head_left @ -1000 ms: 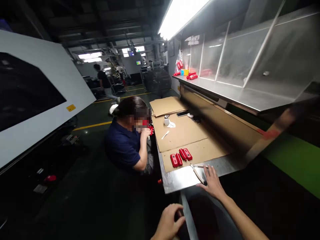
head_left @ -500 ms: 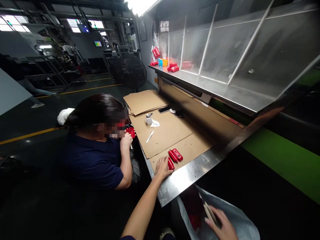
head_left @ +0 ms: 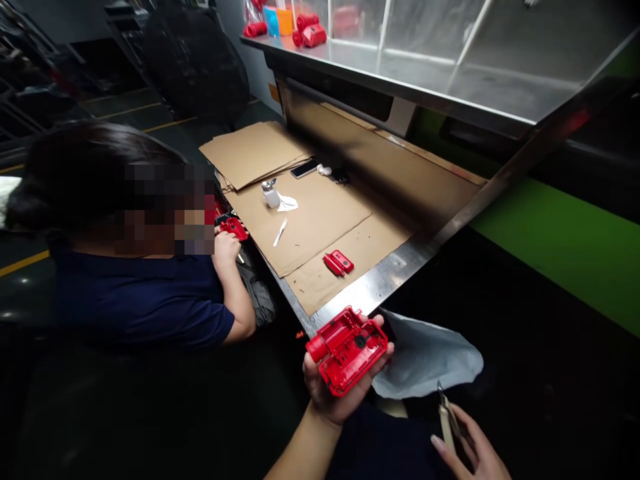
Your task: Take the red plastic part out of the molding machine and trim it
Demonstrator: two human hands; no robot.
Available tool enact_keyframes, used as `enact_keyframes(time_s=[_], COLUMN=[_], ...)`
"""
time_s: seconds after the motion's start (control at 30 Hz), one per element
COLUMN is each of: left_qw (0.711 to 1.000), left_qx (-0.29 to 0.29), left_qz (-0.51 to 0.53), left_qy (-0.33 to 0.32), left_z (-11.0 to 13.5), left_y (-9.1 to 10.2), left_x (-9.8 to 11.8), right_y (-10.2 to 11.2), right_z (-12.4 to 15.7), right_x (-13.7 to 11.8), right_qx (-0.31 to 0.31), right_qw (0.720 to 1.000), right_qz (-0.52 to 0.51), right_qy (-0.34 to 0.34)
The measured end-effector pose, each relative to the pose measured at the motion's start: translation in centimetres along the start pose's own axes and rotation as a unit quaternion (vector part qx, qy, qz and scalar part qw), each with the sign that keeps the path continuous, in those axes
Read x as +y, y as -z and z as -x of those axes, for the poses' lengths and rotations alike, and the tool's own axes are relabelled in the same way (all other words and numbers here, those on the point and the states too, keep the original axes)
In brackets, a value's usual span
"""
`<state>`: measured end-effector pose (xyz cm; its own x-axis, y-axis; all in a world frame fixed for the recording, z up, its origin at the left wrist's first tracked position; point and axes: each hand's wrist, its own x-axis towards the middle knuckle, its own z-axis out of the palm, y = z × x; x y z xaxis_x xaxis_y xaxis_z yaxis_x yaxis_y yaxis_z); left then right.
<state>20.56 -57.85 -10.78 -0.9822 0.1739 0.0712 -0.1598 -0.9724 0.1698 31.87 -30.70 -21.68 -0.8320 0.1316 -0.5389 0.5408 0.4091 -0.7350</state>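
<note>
Resting in my left hand (head_left: pixel 330 393) is a red plastic housing (head_left: pixel 353 357), its hollow inside facing up, with a rounded barrel at its left end and a dark round spot inside. My fingers wrap around its underside, off the table's front edge. Lower right, my right hand (head_left: pixel 475 443) grips a pair of nippers (head_left: pixel 445 417) with pale handles, the thin metal tips pointing up and away from the housing. A second red housing (head_left: pixel 339 263) lies on the cardboard near the table's front.
A person (head_left: pixel 135 267) in navy sits at the left, holding a red part (head_left: pixel 234 229). Cardboard sheets (head_left: pixel 260 153) cover the table, with a white bottle (head_left: pixel 271 195), a white stick (head_left: pixel 281 232) and a phone (head_left: pixel 305 168). A pale bag (head_left: pixel 430 353) hangs below the metal edge.
My left hand has lifted a red housing off the table and brought it closer. My right hand has drawn the nippers away from the bag's opening. The view has shifted down and closer.
</note>
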Motion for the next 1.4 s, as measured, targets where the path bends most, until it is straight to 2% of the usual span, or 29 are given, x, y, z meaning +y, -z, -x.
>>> enact_keyframes(time_s=[0.07, 0.2, 0.43, 0.73, 0.87, 1.0, 1.13, 1.27, 1.4], left_qw=[1.000, 0.999, 0.997, 0.997, 0.998, 0.998, 0.996, 0.996, 0.997], left_qx=[0.010, 0.019, 0.047, 0.047, 0.032, -0.035, -0.088, -0.082, -0.045], left_qz=[0.010, 0.003, 0.009, -0.001, -0.024, -0.029, -0.016, -0.029, -0.064], left_qy=[0.020, 0.031, 0.055, 0.057, 0.050, 0.034, 0.022, 0.025, 0.023], left_z=[0.2, 0.7, 1.5, 2.3, 2.5, 1.9, 0.9, 0.7, 0.9], left_y=[-1.1, -2.2, -2.8, -3.2, -2.4, -1.8, -2.3, -2.5, -2.1], left_x=[-0.1, 0.2, 0.4, 1.2, 1.2, 1.2, 1.4, 1.6, 1.6], right_y=[-0.1, -0.4, -0.1, -0.1, -0.5, -0.7, -0.6, -0.6, -0.2], right_z=[0.3, 1.2, 2.6, 2.9, 2.5, 2.3, 2.2, 2.1, 2.1], right_x=[-1.2, -3.0, -4.9, -5.4, -5.1, -5.0, -5.1, -5.7, -7.0], right_qx=[-0.032, -0.026, -0.007, 0.012, 0.006, 0.000, 0.010, 0.021, 0.041], right_qw=[0.999, 0.998, 0.989, 0.989, 0.989, 0.988, 0.986, 0.981, 0.973], right_qz=[0.006, 0.041, 0.124, 0.128, 0.130, 0.133, 0.147, 0.171, 0.172], right_qy=[0.018, 0.049, 0.084, 0.078, 0.071, 0.076, 0.081, 0.095, 0.145])
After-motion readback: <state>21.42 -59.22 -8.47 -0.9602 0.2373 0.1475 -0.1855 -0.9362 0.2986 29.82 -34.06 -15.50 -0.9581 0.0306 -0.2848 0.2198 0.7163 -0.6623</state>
